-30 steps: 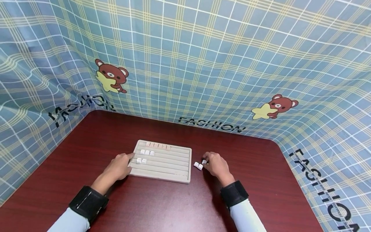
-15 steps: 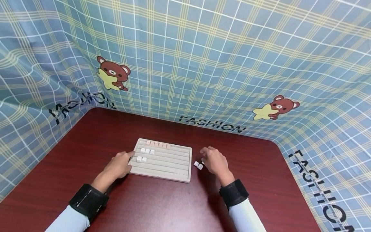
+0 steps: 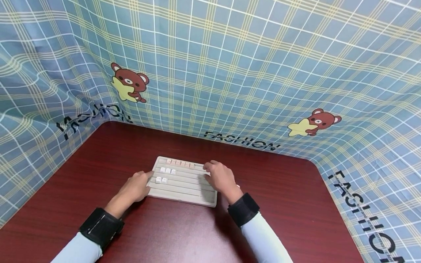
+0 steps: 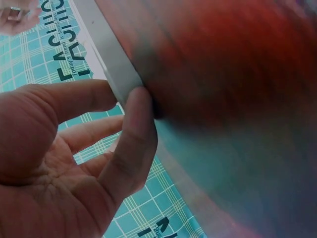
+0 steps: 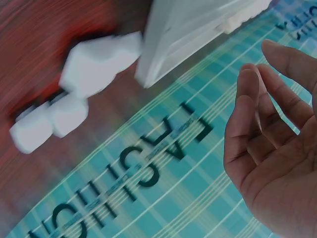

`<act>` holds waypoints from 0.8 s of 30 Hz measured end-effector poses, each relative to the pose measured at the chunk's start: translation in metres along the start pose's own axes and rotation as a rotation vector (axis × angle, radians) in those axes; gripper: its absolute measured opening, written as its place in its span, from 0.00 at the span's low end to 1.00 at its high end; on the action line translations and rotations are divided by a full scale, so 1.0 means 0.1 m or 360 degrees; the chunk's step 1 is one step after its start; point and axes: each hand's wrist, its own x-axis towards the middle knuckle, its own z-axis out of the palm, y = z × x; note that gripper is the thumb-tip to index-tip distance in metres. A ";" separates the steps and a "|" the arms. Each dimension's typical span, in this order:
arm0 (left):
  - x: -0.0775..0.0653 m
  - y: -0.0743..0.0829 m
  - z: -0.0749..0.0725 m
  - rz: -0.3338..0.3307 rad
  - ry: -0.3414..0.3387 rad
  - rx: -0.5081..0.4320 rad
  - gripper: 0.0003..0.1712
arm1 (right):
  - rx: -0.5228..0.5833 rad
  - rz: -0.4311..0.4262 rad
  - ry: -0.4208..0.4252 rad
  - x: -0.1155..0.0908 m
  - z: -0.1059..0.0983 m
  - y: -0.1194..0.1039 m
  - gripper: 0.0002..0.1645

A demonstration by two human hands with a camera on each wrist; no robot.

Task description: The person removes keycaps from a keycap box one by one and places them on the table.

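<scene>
A pale ridged tray (image 3: 187,187) lies on the table, with pink keycaps (image 3: 180,163) along its far row and white keycaps (image 3: 167,171) at the left of two nearer rows. My left hand (image 3: 134,185) grips the tray's left end; the left wrist view shows thumb and finger pinching its rim (image 4: 116,62). Over the tray's right end hovers my right hand (image 3: 221,177). In the right wrist view its fingers are loosely bent, thumb apart, and nothing shows between them. Several loose white keycaps (image 5: 69,114) sit beside the tray, mostly hidden behind the right wrist in the head view.
The dark red tabletop (image 3: 177,233) reaches a plaid cloth (image 3: 197,91) that rises behind and at both sides. Black cuffs (image 3: 243,210) circle both wrists.
My right hand has left the loose keycaps, which it touched a second ago, and moved left over the tray's right end. The left hand stays at the tray's left end.
</scene>
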 end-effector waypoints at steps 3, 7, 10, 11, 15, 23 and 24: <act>0.00 -0.01 0.01 0.0009 0.0012 0.0002 0.30 | -0.0013 -0.0040 -0.0031 0.09 0.06 -0.12 0.13; 0.00 -0.01 0.02 0.0056 0.0064 0.0017 0.30 | -0.0021 -0.0077 -0.0083 0.19 0.14 -0.25 0.12; 0.00 -0.02 0.02 0.0072 0.0074 0.0034 0.30 | -0.0021 -0.0119 -0.0115 0.26 0.22 -0.32 0.13; 0.00 -0.02 0.02 0.0069 0.0067 0.0037 0.30 | -0.0029 -0.0134 -0.0122 0.28 0.24 -0.34 0.13; 0.00 -0.02 0.01 0.0058 0.0050 0.0043 0.29 | -0.0065 -0.0154 -0.0141 0.35 0.32 -0.41 0.13; 0.00 0.00 0.01 0.0047 0.0042 0.0027 0.30 | -0.0123 -0.0132 -0.0214 0.47 0.35 -0.55 0.15; 0.01 0.00 0.01 0.0045 0.0040 0.0028 0.30 | -0.0131 -0.0133 -0.0223 0.49 0.36 -0.56 0.15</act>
